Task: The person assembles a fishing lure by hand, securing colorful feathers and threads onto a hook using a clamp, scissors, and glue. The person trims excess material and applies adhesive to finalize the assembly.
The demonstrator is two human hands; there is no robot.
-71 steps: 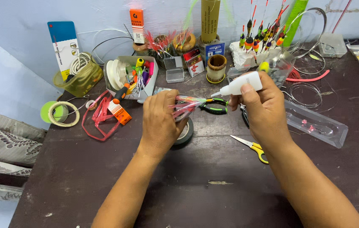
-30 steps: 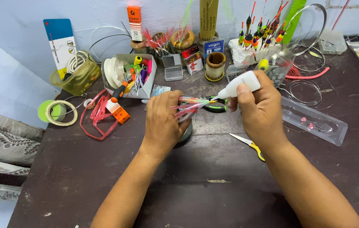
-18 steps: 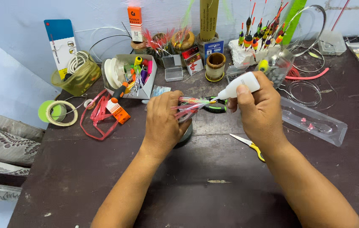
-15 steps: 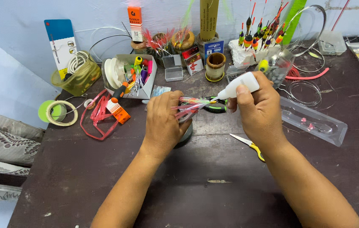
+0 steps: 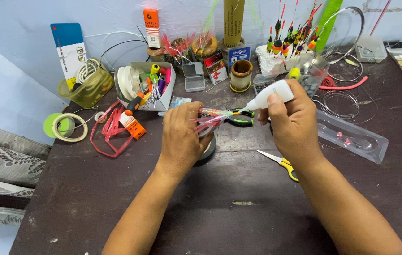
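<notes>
Fingers of the left hand [image 5: 182, 137] pinch a pink feathered fishing lure [image 5: 215, 115]; the right hand [image 5: 293, 120] grips a small white glue bottle [image 5: 272, 93], nozzle at the lure's tip. Oversqueezing could glue the fingertips.

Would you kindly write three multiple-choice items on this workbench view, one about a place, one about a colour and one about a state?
1. Where do the scissors lie?
A. on the table below the right hand
B. in the grey box
C. on the tape roll

2. What colour are the scissors' handles?
A. blue
B. yellow
C. white

3. How does the right hand hold the white squeeze bottle?
A. upright, nozzle up
B. flat on the table
C. tilted, nozzle toward the feathered lure in the left hand

Answers: 1 A, they rest on the dark table beside the right wrist. 2 B, the loops are yellow. 3 C, the nozzle tip meets the lure.
</notes>
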